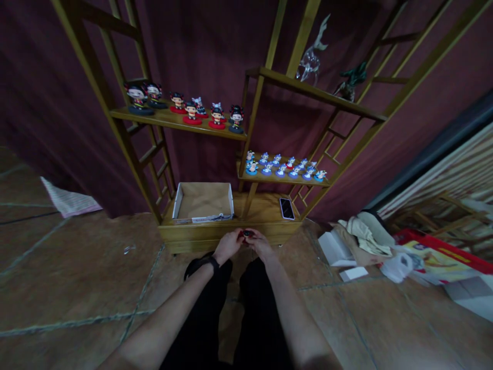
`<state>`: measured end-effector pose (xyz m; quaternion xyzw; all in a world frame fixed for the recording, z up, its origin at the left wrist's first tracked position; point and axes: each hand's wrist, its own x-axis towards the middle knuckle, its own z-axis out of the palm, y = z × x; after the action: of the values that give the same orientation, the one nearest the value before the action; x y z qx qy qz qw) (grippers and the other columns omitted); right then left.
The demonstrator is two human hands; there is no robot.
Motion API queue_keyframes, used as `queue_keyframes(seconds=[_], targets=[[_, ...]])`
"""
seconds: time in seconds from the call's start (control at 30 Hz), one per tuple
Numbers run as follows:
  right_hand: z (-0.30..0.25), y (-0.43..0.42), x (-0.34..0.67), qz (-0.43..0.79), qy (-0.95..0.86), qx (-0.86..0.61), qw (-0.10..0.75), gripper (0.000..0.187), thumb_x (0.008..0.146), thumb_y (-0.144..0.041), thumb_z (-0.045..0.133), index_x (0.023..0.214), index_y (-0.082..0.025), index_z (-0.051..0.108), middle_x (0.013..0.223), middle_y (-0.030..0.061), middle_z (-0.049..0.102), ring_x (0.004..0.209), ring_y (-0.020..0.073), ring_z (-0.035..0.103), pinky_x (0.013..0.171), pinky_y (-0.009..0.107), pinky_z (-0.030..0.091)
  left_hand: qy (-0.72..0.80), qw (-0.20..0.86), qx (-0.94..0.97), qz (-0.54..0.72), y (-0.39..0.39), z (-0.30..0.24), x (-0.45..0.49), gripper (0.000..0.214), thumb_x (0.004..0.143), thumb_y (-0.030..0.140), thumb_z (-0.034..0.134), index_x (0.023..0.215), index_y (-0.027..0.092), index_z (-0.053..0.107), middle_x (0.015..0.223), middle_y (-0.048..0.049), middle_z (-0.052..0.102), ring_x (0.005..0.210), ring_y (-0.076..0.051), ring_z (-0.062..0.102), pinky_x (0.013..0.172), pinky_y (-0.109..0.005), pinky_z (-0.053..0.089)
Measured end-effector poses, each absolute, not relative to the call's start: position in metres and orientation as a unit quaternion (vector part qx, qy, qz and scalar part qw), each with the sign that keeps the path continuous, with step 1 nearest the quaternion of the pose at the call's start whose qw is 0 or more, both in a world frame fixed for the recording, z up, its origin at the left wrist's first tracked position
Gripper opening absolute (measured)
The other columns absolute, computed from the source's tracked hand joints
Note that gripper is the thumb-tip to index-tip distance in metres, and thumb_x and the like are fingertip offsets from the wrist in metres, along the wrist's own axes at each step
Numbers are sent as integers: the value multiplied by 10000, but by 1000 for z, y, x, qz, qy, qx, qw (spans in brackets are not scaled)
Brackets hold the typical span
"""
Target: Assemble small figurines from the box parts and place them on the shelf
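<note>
Between my two hands, in front of the shelf's lower edge, is a small figurine (pixel 247 234) with a dark head and some red. My left hand (pixel 230 244) grips it from the left, fingers closed. From the other side my right hand (pixel 261 243) pinches it as well. Fingers cover most of its body. Just beyond stands an open cardboard box (pixel 204 200) on the bottom board. Similar figurines with black hair and red or dark round bases, such as the smiling figurine (pixel 236 119), stand on the upper left shelf (pixel 173 119).
Several small blue-and-white figurines (pixel 281 169) fill the middle right shelf. A phone (pixel 286 208) lies on the bottom board. Above, a clear deer ornament (pixel 311 59) and a green ornament (pixel 351 82) stand. White boxes (pixel 336 249) and a plastic bag (pixel 397 266) lie on the right floor.
</note>
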<state>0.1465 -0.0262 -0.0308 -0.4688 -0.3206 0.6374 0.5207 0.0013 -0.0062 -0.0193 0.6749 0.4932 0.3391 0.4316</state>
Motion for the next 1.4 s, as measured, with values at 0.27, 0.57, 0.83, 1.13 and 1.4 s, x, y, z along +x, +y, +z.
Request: queue_keyframes(seconds=[0.27,0.57,0.83,1.13,1.4], targets=[[-23,-28,140,661,-310,-465,500,319,517,-163,730,830,-174,663,844,24,687,738,150,629,702,290,500,487,657,475,326,12,-36,2,221,609,153,690,759,163,528,575,29,584,517,-115,562,549,-222,422],[-26,-26,143,668,-294,-451,514,240,524,-204,754,733,-124,669,763,46,688,687,151,634,718,314,521,449,729,396,334,4,-22,-3,288,603,243,734,792,140,541,651,-7,625,551,-108,589,590,-241,459],[-24,-27,143,667,-289,-453,516,266,543,-242,768,761,-126,668,810,67,694,734,172,646,726,339,531,443,742,366,345,6,-23,-3,245,586,152,739,752,129,560,666,-28,629,550,-102,580,571,-228,463],[-25,-26,143,672,-308,-454,497,298,525,-243,774,775,-122,665,771,64,691,662,167,645,700,353,533,454,735,370,342,7,-28,-4,184,590,81,700,732,116,588,642,-29,636,520,-97,568,541,-217,450],[-25,-26,144,672,-302,-451,504,283,532,-228,758,779,-128,664,789,59,690,677,159,651,710,330,529,432,741,370,359,5,-26,-4,187,577,105,725,721,116,606,644,-31,638,541,-94,571,569,-217,452]])
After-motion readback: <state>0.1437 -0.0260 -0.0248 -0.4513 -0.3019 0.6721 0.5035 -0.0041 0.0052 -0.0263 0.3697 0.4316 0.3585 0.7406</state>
